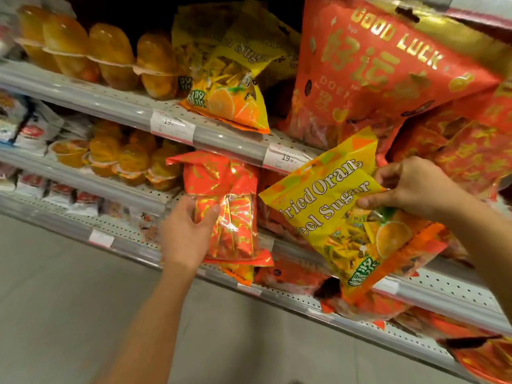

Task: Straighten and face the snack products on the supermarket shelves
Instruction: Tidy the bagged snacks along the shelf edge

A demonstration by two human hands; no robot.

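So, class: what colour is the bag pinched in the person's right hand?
Yellow bag with orange trim, pinched by the right hand; head view.

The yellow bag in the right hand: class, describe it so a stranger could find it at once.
Start at the big red GOOD LUCK bag on the upper shelf, then drop to the right hand below it. It pinches a yellow Dried Orange Peel Sugar bag, held tilted in front of the shelves. Its twin lies on the upper shelf; this one is in mid-air.
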